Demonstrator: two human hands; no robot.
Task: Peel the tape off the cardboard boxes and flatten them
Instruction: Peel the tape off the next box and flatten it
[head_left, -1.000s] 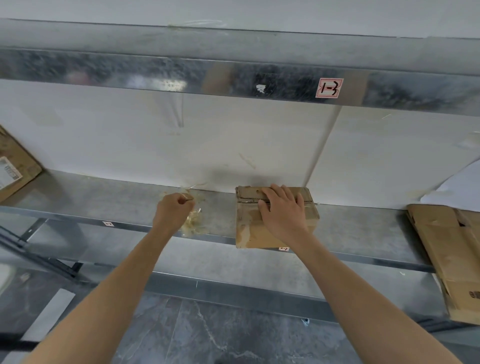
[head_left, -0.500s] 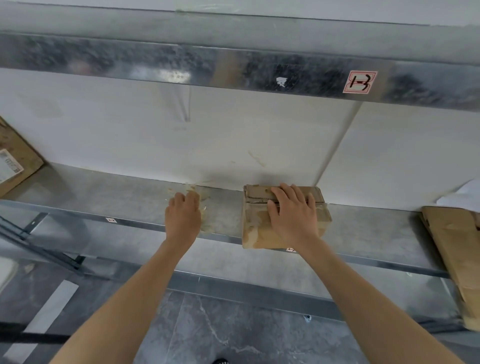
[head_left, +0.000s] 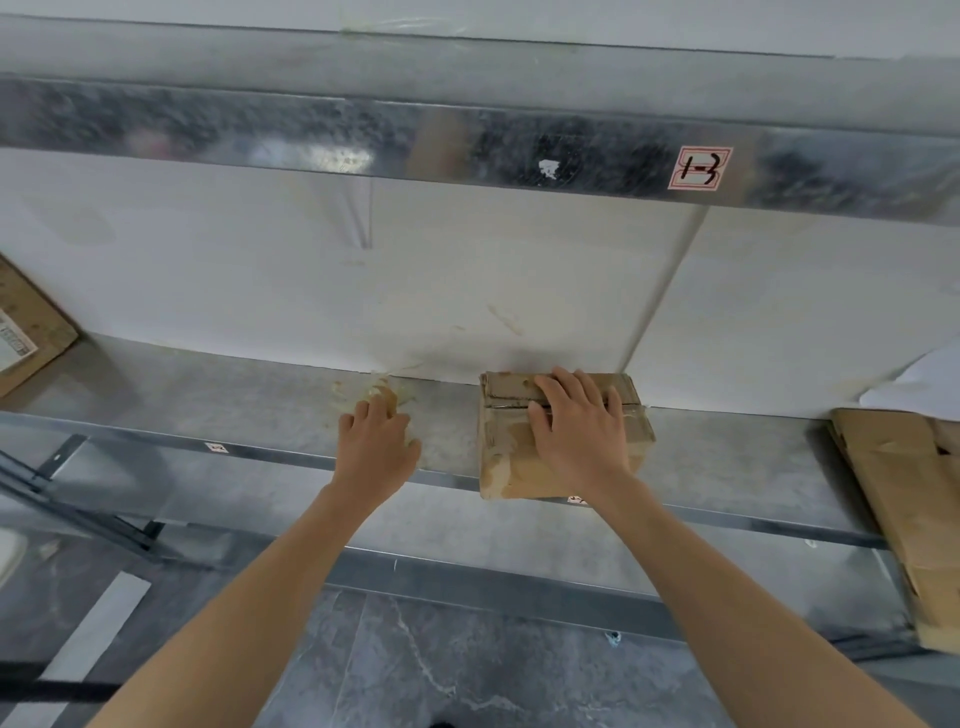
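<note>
Cardboard box (head_left: 524, 457) sits on the metal shelf (head_left: 249, 400), its back against the white wall (head_left: 467, 280) and its front corner poking a little over the shelf's front edge. The right hand (head_left: 579, 434) lies flat and spread on top of it. The left hand (head_left: 376, 441) rests open on crumpled clear tape (head_left: 384, 397), just beside the box. Bare shelf runs far to the left. A flat cardboard sheet (head_left: 898, 499) lies well to the right. A second ago the left hand was a fist; now its fingers are loose.
</note>
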